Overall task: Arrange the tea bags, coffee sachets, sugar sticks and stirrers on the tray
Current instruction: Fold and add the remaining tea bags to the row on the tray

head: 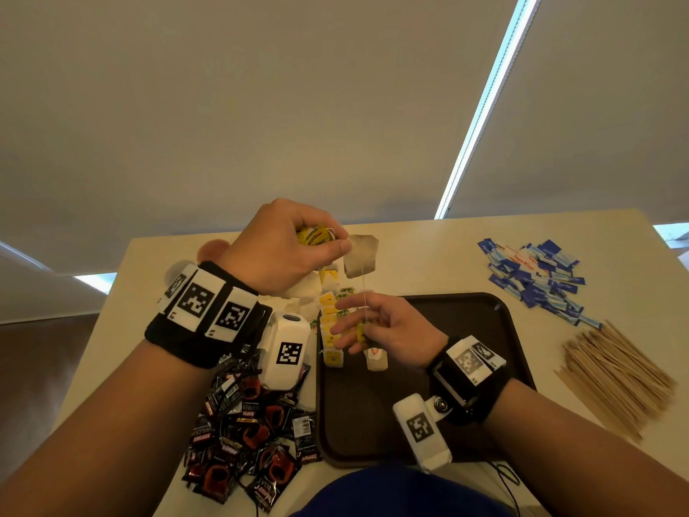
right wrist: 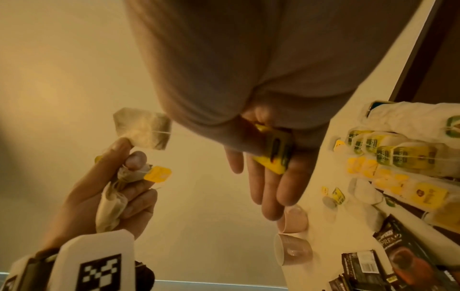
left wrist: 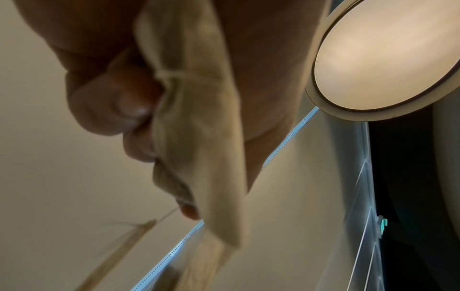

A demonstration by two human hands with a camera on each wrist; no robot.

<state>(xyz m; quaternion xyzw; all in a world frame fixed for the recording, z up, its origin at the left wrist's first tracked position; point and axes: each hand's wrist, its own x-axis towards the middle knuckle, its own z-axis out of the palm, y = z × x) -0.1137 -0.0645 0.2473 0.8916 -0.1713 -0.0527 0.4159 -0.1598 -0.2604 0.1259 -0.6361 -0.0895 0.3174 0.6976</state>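
Note:
My left hand [head: 335,244] is raised over the table's far side. It grips a bunch of tea bags [left wrist: 189,118] and pinches one beige tea bag [head: 359,259] at its corner. That bag's thin string runs down to my right hand [head: 358,326], which lies palm up over the tray's left part. The thumb of the right hand [right wrist: 271,157] pinches the yellow tag [right wrist: 273,155] against straight fingers. A row of tea bags [head: 330,322] lies along the left side of the dark brown tray [head: 466,322].
Black coffee sachets [head: 246,434] are heaped left of the tray. Blue sugar sticks [head: 537,278] lie at the far right, and wooden stirrers [head: 615,371] sit right of the tray. Two small cups [right wrist: 293,218] stand at the far left.

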